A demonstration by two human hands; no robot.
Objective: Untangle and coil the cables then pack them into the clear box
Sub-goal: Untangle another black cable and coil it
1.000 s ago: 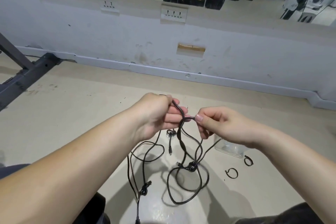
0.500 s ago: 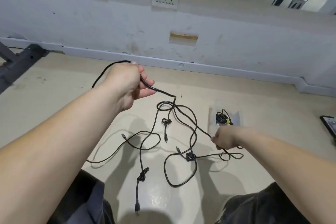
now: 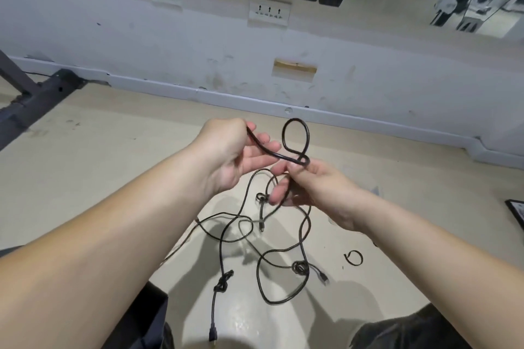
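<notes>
A long black cable (image 3: 295, 139) stands in a small loop above my two hands. My left hand (image 3: 232, 156) grips one run of it, which crosses the palm toward the right. My right hand (image 3: 306, 184) pinches the crossing at the foot of the loop. The rest of the cable hangs down to the floor in tangled loops (image 3: 272, 263) with several knots (image 3: 300, 267). The clear box (image 3: 371, 187) is mostly hidden behind my right wrist; only a faint edge shows.
A small black cable tie ring (image 3: 353, 258) lies on the floor to the right. A dark flat object (image 3: 517, 211) sits at the right edge. A black metal frame (image 3: 34, 96) stands at the far left along the white wall (image 3: 198, 45).
My right hand has come up from the floor near the box to meet my left hand. Both now hold the cable with a small loop formed above them.
</notes>
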